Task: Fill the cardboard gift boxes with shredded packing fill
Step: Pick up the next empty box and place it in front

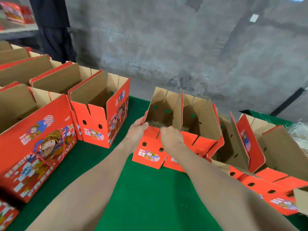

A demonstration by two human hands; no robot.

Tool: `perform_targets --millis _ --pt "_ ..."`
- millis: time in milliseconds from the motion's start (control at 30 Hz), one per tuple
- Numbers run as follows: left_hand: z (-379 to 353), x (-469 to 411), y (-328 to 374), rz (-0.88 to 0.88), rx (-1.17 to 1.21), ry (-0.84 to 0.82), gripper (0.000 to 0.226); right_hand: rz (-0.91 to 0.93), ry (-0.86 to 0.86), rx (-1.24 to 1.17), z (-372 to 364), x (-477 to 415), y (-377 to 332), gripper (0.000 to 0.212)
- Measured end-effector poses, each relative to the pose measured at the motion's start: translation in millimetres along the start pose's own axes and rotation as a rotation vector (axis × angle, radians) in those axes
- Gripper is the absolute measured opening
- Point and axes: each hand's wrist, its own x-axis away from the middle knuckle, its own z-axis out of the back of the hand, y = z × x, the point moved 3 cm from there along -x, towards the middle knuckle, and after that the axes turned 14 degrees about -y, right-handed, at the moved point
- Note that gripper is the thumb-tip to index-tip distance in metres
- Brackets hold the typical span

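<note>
A red cardboard gift box (150,152) stands open on the green table (141,197), tilted slightly toward me, with straw-coloured shredded fill (156,123) inside. My left hand (137,130) grips the box's near-left rim corner. My right hand (170,139) curls over the near rim flap beside it, fingers hooked inward. A second open box (200,140) touches its right side and also shows some fill. A loose heap of shredded fill (298,132) lies at the far right.
Several open red boxes (100,117) stand in rows on the left; more (266,164) lean along the right edge. A person in dark clothes (55,30) stands behind the left rows. A grey concrete wall rises behind the table.
</note>
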Motion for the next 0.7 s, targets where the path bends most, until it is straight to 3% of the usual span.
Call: perform_targets --millis 133,267,333,467,533,600,700 --pt "-1.0 -19.7 1.6 0.041 -0.407 0.023 0.053 -0.035 0.02 0.003 5.5 -24.4 4.7 0.033" --pt "4.7 -31.5 5.8 0.116 -0.603 -0.036 0.054 -0.068 0.024 0.029 10.2 -39.8 6.8 0.032" --pt "14.4 -30.0 10.0 0.093 -0.746 0.009 0.05 -0.074 0.017 0.037 11.4 -45.3 5.0 0.032" --pt "61.0 -3.5 42.3 -0.285 -0.952 0.541 0.033 -0.078 -0.034 0.042 14.1 -44.1 -3.1 0.031" --pt "90.8 10.4 56.9 -0.41 -1.005 0.746 0.038 -0.062 -0.047 0.042 16.6 -37.5 -9.8 0.03" --pt "122.0 16.5 66.1 -0.328 -1.091 0.838 0.057 0.002 0.026 0.025 23.1 -28.4 -22.0 0.034" --pt "163.3 10.9 59.4 0.117 -1.332 0.631 0.077 0.179 0.159 -0.014 37.0 -13.1 -50.0 0.045"
